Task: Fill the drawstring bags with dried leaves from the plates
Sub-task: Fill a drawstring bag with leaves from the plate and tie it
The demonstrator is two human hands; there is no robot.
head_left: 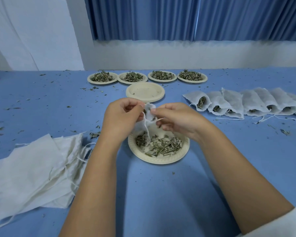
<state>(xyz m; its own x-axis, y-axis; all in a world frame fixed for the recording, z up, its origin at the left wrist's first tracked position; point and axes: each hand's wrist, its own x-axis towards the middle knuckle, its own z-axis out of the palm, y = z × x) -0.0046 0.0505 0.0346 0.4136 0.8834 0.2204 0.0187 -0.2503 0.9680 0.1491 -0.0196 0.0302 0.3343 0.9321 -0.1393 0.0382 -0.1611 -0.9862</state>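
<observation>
Fingers (135, 105) of left hand (120, 115) and right hand (176, 118) pinch the drawstring bag (149, 114) over the plate (185, 148).

A blue table (41, 103) carries everything. Along its far edge four paper plates (90, 79) stand in a row, each heaped with dried leaves (102, 76). Just in front of them is a stack of empty plates (144, 90). Nearer lies a single plate (161, 160) thinly covered with leaves. To the right, filled bags (232, 101) lie in an overlapping row, their mouths facing the near side. At the left sits a loose pile of flat empty bags (32, 168). Leaf crumbs (94, 134) are scattered across the surface.
</observation>
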